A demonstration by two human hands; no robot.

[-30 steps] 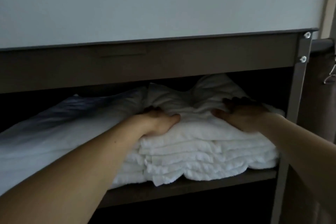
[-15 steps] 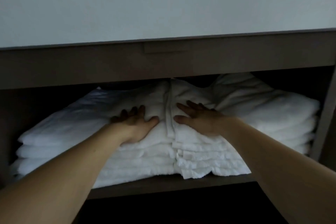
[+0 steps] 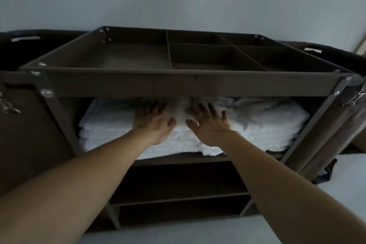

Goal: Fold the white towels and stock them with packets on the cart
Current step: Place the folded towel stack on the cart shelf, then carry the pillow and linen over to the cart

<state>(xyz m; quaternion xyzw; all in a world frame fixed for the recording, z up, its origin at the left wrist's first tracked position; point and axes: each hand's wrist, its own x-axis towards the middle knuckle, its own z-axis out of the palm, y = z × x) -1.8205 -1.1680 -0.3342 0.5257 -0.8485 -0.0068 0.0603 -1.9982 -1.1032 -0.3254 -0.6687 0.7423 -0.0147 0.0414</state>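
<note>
Folded white towels (image 3: 263,125) lie stacked in piles on the middle shelf of a dark brown cart (image 3: 178,85). My left hand (image 3: 152,123) rests flat on top of the middle pile, fingers spread and reaching under the top tray. Just to its right, my right hand (image 3: 208,125) lies flat on the same pile with its fingers spread. Neither hand holds anything. No packets are in view.
The cart's top tray (image 3: 126,59) is split by dividers into compartments. Lower shelves (image 3: 178,198) sit below the towels. Dark fabric bags hang at the cart's left (image 3: 23,140) and right (image 3: 340,125) ends. A pale wall stands behind, a pale floor below.
The view has pulled back and up, so the whole cart and its top tray now show. Both hands stay flat on the towel pile, now close together at its middle.
</note>
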